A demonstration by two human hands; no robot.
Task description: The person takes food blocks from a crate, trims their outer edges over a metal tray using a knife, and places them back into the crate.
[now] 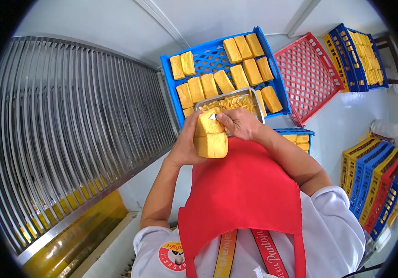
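Observation:
Two yellow loaf-shaped blocks (212, 139) stand end to end between my hands, above the metal tray's near edge. My left hand (187, 141) is wrapped round their left side. With its thumb and fingers closed, my right hand (239, 123) holds a small blade (213, 116) against the top of the upper block; the blade's handle is hidden. Just beyond lies a metal tray (260, 109) of thin yellow trimmings (236, 103). It rests on a blue crate (273, 55) that holds several more yellow blocks (252, 72).
A slatted metal rack (83, 120) fills the left side. Right of the blue crate lies a red crate (308, 69). Filled blue crates (366, 60) stand at the upper right, stacked coloured crates (375, 171) at the right. A smaller crate of blocks (301, 139) sits near my right forearm.

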